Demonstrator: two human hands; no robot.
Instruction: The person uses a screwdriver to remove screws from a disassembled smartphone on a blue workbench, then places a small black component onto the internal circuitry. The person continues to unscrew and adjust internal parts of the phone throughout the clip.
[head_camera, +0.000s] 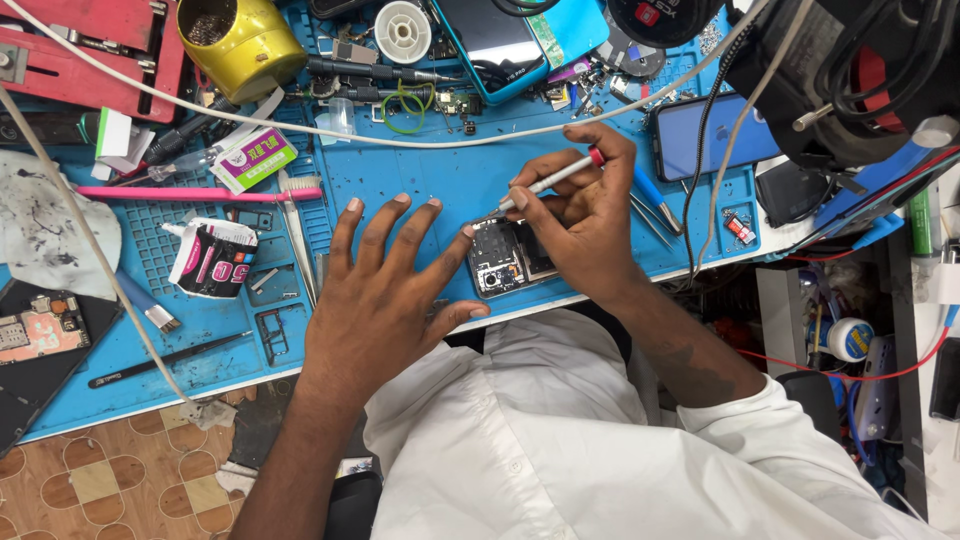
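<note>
An opened phone (505, 259) with its circuit boards exposed lies near the front edge of the blue work mat (400, 180). My right hand (580, 222) grips a slim silver screwdriver (550, 181) with a red cap, its tip down at the phone's top edge. My left hand (385, 285) lies flat on the mat with fingers spread, its fingertip touching the phone's left side.
On the mat lie a pink toothbrush (200, 192), tweezers (655, 213), a white tube (210, 258), a yellow tin (240, 42) and two phones (495, 45) (715, 135). Another open phone (40, 330) sits far left. A white cable (400, 140) crosses the mat.
</note>
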